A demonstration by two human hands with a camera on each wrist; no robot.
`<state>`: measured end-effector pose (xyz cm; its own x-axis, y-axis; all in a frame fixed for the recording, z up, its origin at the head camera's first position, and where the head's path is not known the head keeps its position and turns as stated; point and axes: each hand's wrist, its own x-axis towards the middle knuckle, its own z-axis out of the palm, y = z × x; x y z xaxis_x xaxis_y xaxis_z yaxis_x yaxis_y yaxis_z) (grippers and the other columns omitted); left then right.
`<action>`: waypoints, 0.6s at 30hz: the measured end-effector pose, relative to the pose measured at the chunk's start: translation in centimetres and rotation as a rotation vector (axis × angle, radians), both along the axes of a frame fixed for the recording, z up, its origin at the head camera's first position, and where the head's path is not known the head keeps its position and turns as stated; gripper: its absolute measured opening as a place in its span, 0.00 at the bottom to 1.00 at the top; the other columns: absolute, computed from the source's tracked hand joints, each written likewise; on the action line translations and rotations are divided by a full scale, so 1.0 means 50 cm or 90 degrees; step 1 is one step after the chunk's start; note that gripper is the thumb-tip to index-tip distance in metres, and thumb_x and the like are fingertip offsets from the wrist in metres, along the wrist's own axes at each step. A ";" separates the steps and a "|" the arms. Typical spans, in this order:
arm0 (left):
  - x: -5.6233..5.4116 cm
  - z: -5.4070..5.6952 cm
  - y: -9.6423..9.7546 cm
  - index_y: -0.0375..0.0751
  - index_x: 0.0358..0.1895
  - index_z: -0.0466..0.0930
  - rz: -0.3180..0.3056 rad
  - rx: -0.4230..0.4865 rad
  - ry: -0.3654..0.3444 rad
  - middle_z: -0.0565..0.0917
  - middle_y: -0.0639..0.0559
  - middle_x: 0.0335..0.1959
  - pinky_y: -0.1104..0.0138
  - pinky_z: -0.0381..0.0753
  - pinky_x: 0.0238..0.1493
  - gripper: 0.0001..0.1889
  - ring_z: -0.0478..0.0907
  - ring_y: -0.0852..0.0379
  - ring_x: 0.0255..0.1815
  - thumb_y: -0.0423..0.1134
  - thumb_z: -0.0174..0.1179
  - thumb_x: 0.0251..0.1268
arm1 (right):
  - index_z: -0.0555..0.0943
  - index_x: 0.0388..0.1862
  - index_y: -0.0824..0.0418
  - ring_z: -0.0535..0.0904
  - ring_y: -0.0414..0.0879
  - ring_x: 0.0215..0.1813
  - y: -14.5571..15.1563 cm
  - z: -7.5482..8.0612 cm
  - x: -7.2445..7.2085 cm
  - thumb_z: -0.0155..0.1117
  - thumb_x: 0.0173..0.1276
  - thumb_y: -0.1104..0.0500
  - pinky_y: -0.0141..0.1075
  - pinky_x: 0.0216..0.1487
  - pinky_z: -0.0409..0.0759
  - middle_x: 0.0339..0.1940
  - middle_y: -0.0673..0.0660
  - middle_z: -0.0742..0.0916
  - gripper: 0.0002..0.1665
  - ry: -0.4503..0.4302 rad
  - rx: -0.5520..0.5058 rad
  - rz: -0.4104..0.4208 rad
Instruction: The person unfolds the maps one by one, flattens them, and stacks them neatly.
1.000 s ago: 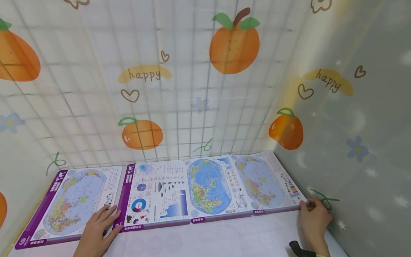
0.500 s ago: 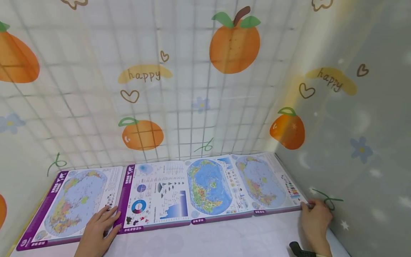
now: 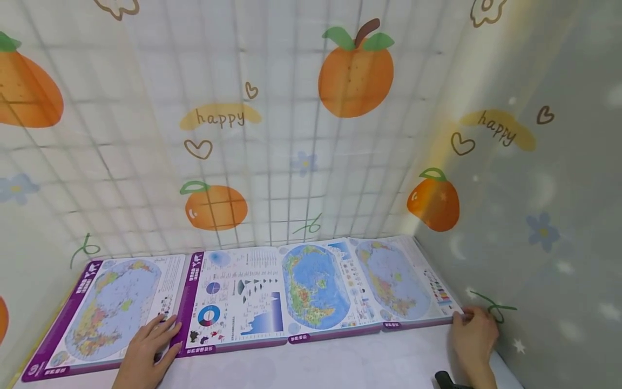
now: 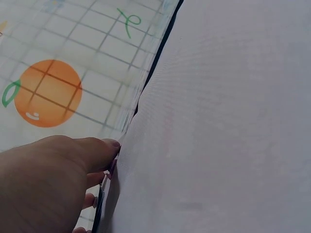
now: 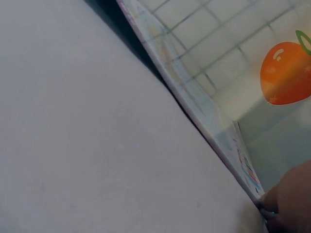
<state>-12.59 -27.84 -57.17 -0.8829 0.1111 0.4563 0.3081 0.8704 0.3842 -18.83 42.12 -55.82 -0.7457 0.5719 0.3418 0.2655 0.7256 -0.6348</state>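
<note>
A row of glossy printed map boards lies flat on a white table. At the left is a world map board [image 3: 114, 308] with a purple left border. Beside it stands a chart panel [image 3: 238, 302], then a blue-and-green relief map panel [image 3: 316, 286] and a pale world map panel [image 3: 393, 278]. My left hand [image 3: 146, 348] rests with fingers spread over the left map board's right edge, thumb at the chart panel's purple strip. My right hand [image 3: 475, 337] pinches the pale panel's front right corner; its curled fingers are partly hidden.
A curtain [image 3: 291, 108] printed with oranges rises close behind the boards, and a grid shows through it. Another curtain side [image 3: 549, 259] closes in on the right. Bare white tabletop [image 3: 316, 364] lies in front. A dark strap [image 3: 447, 381] crosses my right wrist.
The head view has tipped very slightly, so the boards appear a little lower. Both hands keep their places on the boards.
</note>
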 end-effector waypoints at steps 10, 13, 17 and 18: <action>-0.005 -0.005 -0.005 0.44 0.63 0.87 0.012 0.005 -0.007 0.84 0.44 0.67 0.38 0.65 0.75 0.24 0.71 0.36 0.74 0.42 0.76 0.62 | 0.80 0.58 0.77 0.74 0.71 0.54 -0.038 0.009 -0.014 0.69 0.71 0.57 0.63 0.54 0.68 0.52 0.77 0.80 0.26 0.035 0.009 -0.007; -0.007 -0.008 -0.006 0.42 0.63 0.86 0.009 0.028 -0.004 0.83 0.42 0.69 0.39 0.66 0.75 0.25 0.72 0.36 0.73 0.41 0.76 0.63 | 0.81 0.58 0.74 0.75 0.70 0.53 -0.065 0.010 -0.015 0.70 0.70 0.57 0.61 0.53 0.68 0.52 0.75 0.80 0.25 0.046 0.009 0.015; -0.004 -0.012 -0.007 0.41 0.63 0.86 0.017 0.048 -0.019 0.80 0.39 0.71 0.36 0.72 0.65 0.24 0.74 0.34 0.72 0.42 0.75 0.65 | 0.81 0.60 0.71 0.76 0.67 0.53 -0.107 0.021 -0.017 0.72 0.70 0.54 0.59 0.53 0.67 0.55 0.74 0.81 0.27 0.029 -0.013 0.067; -0.004 -0.013 -0.008 0.41 0.62 0.86 0.019 0.050 -0.021 0.79 0.39 0.72 0.36 0.72 0.66 0.23 0.74 0.33 0.71 0.42 0.75 0.65 | 0.81 0.60 0.71 0.77 0.65 0.52 -0.116 0.025 -0.019 0.73 0.70 0.53 0.57 0.52 0.68 0.56 0.73 0.82 0.28 0.024 -0.016 0.084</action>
<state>-12.79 -28.23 -57.80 -0.8998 0.0498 0.4334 0.2689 0.8456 0.4612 -19.76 36.30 -54.56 -0.8019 0.4786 0.3576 0.1452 0.7368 -0.6604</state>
